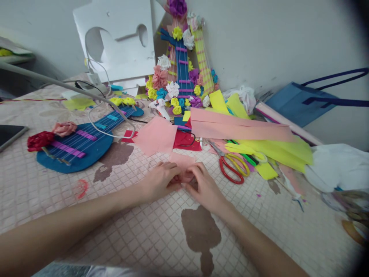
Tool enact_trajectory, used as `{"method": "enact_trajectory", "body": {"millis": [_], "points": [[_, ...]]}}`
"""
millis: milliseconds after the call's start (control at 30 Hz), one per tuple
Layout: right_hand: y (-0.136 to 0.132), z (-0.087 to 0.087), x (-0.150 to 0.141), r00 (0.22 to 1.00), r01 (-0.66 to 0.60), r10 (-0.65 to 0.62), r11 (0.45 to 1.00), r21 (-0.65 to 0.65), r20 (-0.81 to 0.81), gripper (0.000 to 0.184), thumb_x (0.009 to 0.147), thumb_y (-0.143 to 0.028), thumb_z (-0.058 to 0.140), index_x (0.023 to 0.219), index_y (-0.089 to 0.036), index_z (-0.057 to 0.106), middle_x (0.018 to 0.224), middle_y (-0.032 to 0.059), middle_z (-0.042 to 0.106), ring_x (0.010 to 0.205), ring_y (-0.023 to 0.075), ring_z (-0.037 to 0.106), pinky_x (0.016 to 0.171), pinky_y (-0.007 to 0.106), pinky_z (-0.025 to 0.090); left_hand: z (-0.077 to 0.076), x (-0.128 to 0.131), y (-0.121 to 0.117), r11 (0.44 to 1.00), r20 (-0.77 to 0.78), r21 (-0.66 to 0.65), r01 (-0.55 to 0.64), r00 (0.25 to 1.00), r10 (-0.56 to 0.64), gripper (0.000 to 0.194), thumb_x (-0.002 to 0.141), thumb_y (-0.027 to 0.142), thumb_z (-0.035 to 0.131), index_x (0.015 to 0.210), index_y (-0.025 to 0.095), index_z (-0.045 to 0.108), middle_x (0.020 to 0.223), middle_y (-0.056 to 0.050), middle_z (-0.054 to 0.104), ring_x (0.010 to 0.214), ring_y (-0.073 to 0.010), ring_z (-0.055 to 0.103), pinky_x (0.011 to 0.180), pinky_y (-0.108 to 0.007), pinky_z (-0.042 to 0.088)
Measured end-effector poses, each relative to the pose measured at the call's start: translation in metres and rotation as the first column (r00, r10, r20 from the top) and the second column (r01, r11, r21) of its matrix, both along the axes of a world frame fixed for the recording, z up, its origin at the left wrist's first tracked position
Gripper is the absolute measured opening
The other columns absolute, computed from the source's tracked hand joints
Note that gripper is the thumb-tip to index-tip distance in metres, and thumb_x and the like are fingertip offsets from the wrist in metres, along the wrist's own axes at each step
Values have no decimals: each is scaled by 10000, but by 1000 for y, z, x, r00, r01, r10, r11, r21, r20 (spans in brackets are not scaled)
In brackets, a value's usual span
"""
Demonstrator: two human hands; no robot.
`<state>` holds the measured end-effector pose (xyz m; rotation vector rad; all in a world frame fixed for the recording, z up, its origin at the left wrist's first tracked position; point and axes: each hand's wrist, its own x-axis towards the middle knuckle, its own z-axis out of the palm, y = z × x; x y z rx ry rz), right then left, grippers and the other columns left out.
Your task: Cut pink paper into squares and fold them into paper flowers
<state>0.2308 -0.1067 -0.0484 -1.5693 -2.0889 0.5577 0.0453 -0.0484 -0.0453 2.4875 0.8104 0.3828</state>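
Note:
Between my two hands lies a small piece of pink crepe paper [182, 160], its near edge pinched and partly hidden by my fingers. My left hand [161, 177] closes on the left side of this paper, fingers curled. On the right side my right hand [203, 184] grips it between thumb and fingertips. Just beyond is a larger pink sheet [157, 134], beside a red paper piece [187, 141]. Scissors [232, 169] with red and yellow handles rest to the right of my right hand. A blue paper guitar [86, 142] with crepe flowers lies to the left.
Upright decorated paper guitars [182, 69] lean at the back near a white foam board [123, 42]. A glue gun [159, 108] lies before them. Folded pink paper [239, 127] and yellow paper [282, 152] spread right. A white cable [112, 135] loops over the blue guitar. A blue bag [301, 102] stands behind.

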Motion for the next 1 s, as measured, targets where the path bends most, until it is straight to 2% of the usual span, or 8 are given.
{"method": "enact_trajectory", "body": {"millis": [200,367,433,500,600,800,900,1000], "points": [[4,-7,16,996,80,-78,996,35,-40,200,816,-53,467,950,-200,485,978,67,478,859,189,533,740,332,473,1,2,-2,1000,-29,-5,-24,999,23,107,741,121,599,820,165,542,866,-23,609,828,-175,568,761,-298,399],[6,-4,24,988,89,-76,992,93,-135,175,815,-61,480,906,-206,515,896,41,518,771,164,535,683,301,451,3,3,-2,999,-43,-21,-32,999,31,112,723,104,585,806,161,536,855,-25,609,810,-171,562,757,-294,392],[4,-1,21,980,36,-7,990,140,-199,136,845,-91,474,885,-212,520,857,33,533,764,160,535,670,290,443,3,3,-2,999,-47,-27,-39,998,37,110,724,110,583,812,162,542,852,-28,612,809,-174,562,746,-291,391],[1,0,15,963,-96,133,982,166,-234,119,867,-111,473,888,-216,526,852,33,551,798,161,539,699,289,445,2,3,-2,998,-46,-37,-44,998,43,100,736,139,590,825,163,550,861,-32,618,814,-179,565,742,-293,391],[-3,0,5,930,-285,305,951,123,-206,116,879,-116,483,893,-216,541,894,36,569,890,169,531,791,306,439,0,3,-1,998,-25,-46,-49,999,48,103,735,167,603,828,163,559,882,-34,629,826,-186,570,750,-302,394],[-3,0,-3,938,-289,288,957,23,-192,151,855,-70,502,902,-205,551,929,34,564,952,169,512,838,307,424,-3,-1,8,988,74,-157,11,997,0,189,689,33,499,807,156,582,824,-16,638,778,-146,575,706,-244,411],[-4,0,-2,941,-301,299,954,17,-158,146,857,-97,517,933,-208,574,965,45,563,964,181,505,839,321,422,1,-10,19,982,48,-172,-79,995,88,212,680,30,477,812,152,589,790,-21,629,712,-131,566,631,-217,403],[-4,-1,-3,940,-307,307,951,20,-150,155,849,-105,529,946,-209,590,974,52,558,943,181,507,810,317,429,12,-23,31,972,-78,-51,-228,971,224,186,697,90,512,853,146,596,834,-46,631,702,-150,568,602,-235,386]]}}
